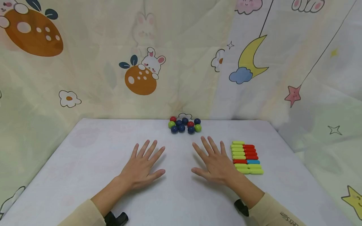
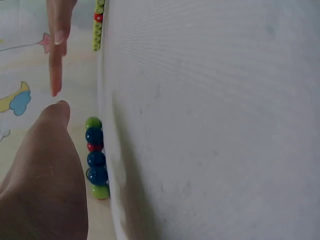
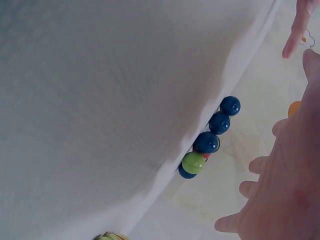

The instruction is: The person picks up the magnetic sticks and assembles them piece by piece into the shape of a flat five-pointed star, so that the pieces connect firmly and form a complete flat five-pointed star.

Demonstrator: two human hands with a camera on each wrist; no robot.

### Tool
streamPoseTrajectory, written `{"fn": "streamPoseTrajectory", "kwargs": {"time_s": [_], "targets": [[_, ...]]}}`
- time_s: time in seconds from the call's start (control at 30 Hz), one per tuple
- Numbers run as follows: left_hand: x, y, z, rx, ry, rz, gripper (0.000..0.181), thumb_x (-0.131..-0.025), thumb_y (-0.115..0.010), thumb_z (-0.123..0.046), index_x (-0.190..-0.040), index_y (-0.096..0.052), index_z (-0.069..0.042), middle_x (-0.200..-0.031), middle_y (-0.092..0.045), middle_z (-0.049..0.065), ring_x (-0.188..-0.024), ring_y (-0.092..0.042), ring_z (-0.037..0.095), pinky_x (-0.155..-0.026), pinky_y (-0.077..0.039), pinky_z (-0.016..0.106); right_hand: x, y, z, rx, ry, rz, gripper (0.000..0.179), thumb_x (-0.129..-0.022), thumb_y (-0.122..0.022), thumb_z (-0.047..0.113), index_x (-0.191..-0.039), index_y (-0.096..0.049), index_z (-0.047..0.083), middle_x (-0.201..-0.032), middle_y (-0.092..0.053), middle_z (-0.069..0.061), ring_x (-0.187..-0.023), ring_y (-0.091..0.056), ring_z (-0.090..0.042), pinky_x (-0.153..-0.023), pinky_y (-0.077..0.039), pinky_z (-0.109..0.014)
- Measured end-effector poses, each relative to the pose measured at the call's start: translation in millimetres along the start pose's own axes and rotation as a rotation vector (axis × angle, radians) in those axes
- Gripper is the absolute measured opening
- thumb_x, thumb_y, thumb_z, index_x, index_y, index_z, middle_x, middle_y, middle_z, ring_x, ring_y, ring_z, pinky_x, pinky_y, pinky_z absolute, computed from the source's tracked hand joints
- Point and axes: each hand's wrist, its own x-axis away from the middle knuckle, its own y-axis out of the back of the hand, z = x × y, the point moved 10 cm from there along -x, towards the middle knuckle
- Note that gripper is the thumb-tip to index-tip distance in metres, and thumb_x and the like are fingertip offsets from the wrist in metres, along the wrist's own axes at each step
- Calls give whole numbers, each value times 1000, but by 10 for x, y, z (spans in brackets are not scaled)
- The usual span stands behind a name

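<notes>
Both hands are held palm down over the white table with straight, spread fingers, and neither holds anything. My left hand (image 1: 141, 171) is left of the middle, my right hand (image 1: 217, 164) right of it. The wrist views show space between each hand and the tabletop. Beyond the fingertips, a cluster of small glossy balls lies at the table's far edge: several blue balls (image 1: 182, 128), red balls (image 1: 173, 119) and green balls (image 1: 198, 128). Just right of the right hand, short plastic rods (image 1: 249, 166) in lime, red and blue lie in a stacked column; the hand covers some left ends.
The white table (image 1: 93, 150) narrows toward its back edge, where a printed cloth (image 1: 186, 69) hangs behind it and at both sides. Black straps (image 1: 116, 218) sit at the wrists, beside beige sleeves (image 1: 85, 215).
</notes>
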Motion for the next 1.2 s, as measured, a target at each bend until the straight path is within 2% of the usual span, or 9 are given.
{"fn": "streamPoseTrajectory", "kwargs": {"time_s": [0.37,0.47,0.63,0.7,0.87,1.03,1.2], "targets": [[-8,-8,-9,1,1,-7,82,-97,-43,-72,-165,-27,-27,-172,-21,12,-159,-17,40,-122,-13,71,29,3,-2,-28,-5,-2,90,-93,-46,76,-166,-22,29,-175,-11,-12,-160,-9,-42,-119,-12,-78],[-24,10,6,2,10,-29,80,-98,-46,-68,-164,-30,-26,-172,-23,12,-158,-20,41,-122,-14,71,28,45,-28,-34,-7,-24,87,-94,-49,71,-166,-23,29,-174,-16,-12,-159,-15,-41,-119,-17,-75],[-54,37,32,22,25,-60,77,-99,-50,-62,-163,-33,-23,-171,-25,13,-157,-23,42,-121,-18,72,18,181,-79,-75,1,-88,78,-97,-59,58,-163,-32,28,-167,-34,-12,-154,-31,-39,-119,-28,-70],[-67,33,48,61,35,-65,76,-99,-51,-60,-163,-33,-22,-171,-26,14,-156,-25,42,-120,-20,72,18,235,-110,-89,1,-114,76,-97,-64,52,-162,-36,25,-163,-39,-13,-150,-36,-38,-117,-33,-68],[-113,-42,129,227,88,-72,72,-103,-51,-54,-162,-34,-18,-168,-31,17,-153,-32,44,-118,-28,69,45,325,-249,-136,-22,-179,72,-94,-73,39,-157,-44,20,-155,-49,-13,-142,-47,-35,-111,-45,-61],[-161,-128,229,335,140,-93,69,-104,-51,-49,-162,-33,-15,-164,-36,20,-150,-36,43,-118,-31,66,93,386,-489,-238,-97,-225,61,-96,-71,28,-152,-49,19,-149,-53,-11,-135,-52,-34,-105,-52,-57],[-223,-158,262,394,159,-123,69,-105,-50,-48,-163,-32,-16,-163,-39,20,-150,-36,41,-118,-30,66,166,428,-755,-288,-166,-254,50,-100,-65,24,-147,-55,15,-147,-52,-12,-135,-50,-36,-105,-51,-57]]}}
